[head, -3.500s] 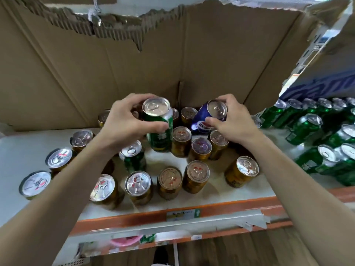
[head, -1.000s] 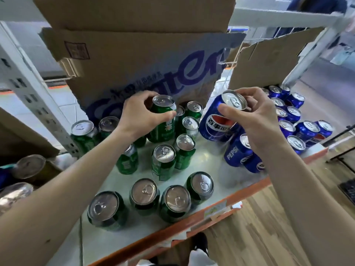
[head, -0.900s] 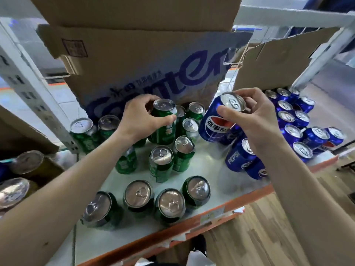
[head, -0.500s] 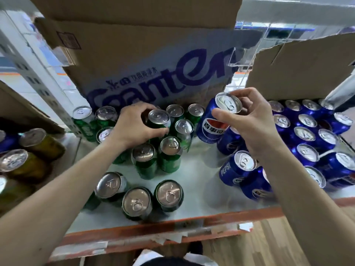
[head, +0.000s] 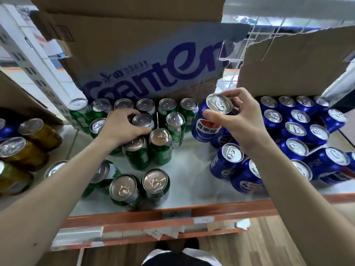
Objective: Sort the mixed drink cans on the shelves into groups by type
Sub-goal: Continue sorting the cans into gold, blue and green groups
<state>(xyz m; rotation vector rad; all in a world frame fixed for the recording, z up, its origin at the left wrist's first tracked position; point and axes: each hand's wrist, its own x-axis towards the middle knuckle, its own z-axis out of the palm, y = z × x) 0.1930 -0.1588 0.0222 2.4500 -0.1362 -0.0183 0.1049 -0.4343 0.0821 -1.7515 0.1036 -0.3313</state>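
Left hand (head: 123,127) grips a green can (head: 143,121) by its rim; right hand (head: 238,120) holds the blue can (head: 209,120) tilted (smooth, probably slippery, likely dentable); grasp near the top.

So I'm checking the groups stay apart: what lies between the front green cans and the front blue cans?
Head view: bare white shelf separates the green cans from the blue cans; nothing stands there.
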